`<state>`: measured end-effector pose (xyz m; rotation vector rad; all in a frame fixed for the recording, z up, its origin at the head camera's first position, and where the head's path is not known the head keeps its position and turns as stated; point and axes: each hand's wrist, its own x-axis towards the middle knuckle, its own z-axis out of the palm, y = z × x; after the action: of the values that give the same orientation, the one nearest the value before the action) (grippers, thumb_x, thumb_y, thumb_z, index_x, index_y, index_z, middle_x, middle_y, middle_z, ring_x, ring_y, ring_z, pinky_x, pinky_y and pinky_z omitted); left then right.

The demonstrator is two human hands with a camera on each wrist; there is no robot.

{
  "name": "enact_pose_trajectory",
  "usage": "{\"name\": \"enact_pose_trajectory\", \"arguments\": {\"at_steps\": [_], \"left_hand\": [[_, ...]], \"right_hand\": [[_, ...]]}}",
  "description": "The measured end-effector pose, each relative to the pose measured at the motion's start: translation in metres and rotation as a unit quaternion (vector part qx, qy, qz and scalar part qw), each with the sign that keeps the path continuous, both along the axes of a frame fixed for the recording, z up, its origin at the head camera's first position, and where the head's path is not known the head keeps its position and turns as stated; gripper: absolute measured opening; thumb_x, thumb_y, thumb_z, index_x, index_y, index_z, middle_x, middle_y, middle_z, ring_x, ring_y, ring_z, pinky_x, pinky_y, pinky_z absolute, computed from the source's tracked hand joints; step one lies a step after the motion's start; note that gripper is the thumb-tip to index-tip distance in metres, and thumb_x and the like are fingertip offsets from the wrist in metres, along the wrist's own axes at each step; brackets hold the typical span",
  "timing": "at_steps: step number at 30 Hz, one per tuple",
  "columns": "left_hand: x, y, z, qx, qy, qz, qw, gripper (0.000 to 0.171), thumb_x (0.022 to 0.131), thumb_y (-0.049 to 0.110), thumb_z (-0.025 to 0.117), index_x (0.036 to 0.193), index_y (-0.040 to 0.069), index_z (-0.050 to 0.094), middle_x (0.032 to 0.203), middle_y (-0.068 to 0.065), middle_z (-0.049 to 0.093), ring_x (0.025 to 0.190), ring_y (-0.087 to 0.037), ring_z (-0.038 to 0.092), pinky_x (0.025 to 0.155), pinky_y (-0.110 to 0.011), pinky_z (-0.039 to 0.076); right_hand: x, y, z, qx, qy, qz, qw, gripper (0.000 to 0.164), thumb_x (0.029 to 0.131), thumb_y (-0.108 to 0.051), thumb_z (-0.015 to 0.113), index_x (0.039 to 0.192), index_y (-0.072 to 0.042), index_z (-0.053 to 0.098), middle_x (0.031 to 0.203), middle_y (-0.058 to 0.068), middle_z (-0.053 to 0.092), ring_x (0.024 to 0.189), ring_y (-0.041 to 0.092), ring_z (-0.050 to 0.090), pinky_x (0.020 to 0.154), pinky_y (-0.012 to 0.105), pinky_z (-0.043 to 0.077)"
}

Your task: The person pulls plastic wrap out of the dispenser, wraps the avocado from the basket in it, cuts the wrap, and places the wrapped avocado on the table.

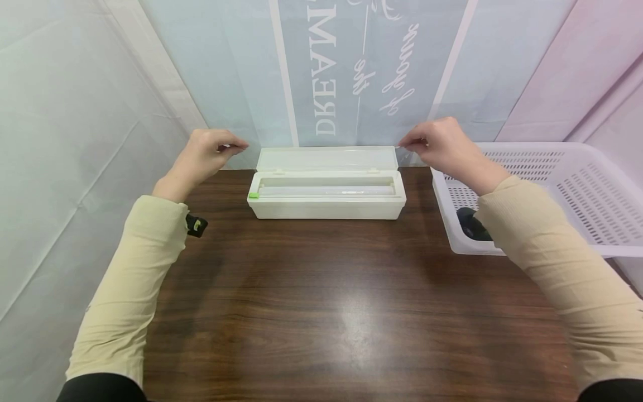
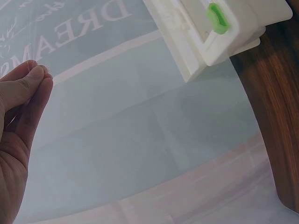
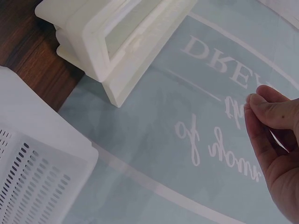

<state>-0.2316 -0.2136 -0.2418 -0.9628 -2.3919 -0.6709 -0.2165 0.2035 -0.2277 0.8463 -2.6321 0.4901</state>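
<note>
Pinching clear film (image 2: 32,49): left hand (image 1: 203,152), right hand (image 1: 444,145), near box (image 1: 326,210).

Pinched fingers (image 1: 233,139) near open white box (image 1: 326,211)

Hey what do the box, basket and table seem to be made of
Box: probably smooth white plastic, by its rounded, moulded-looking edges. Basket: likely white plastic, smooth, with neat slotted walls. Table: wood or wood-look laminate; grain shows, and glare suggests gloss.
</note>
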Motion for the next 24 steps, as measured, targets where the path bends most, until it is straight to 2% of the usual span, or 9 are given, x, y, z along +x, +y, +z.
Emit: {"name": "enact_pose_trajectory", "arguments": {"at_steps": [15,24], "left_hand": [[0.0016,-0.0016,0.0038,0.008,0.002,-0.002,1.0,0.015,0.076,-0.01,0.066,0.086,-0.001,0.072,0.082,-0.011,0.07,0.073,-0.024,0.065,0.068,-0.005,0.042],[0.0036,-0.0016,0.007,0.009,-0.003,-0.003,1.0,0.015,0.075,-0.011,0.066,0.086,-0.002,0.072,0.082,-0.012,0.07,0.074,-0.024,0.065,0.068,-0.004,0.04]], "right_hand": [[0.0011,0.0007,0.0044,-0.004,0.021,0.009,1.0,0.016,0.078,0.008,0.06,0.084,0.0,0.072,0.081,0.011,0.069,0.074,0.025,0.064,0.067,0.037,0.049],[0.0031,0.001,0.0077,-0.002,0.02,0.009,1.0,0.017,0.079,0.009,0.059,0.086,0.0,0.072,0.082,0.01,0.069,0.074,0.024,0.064,0.067,0.037,0.049]]}}
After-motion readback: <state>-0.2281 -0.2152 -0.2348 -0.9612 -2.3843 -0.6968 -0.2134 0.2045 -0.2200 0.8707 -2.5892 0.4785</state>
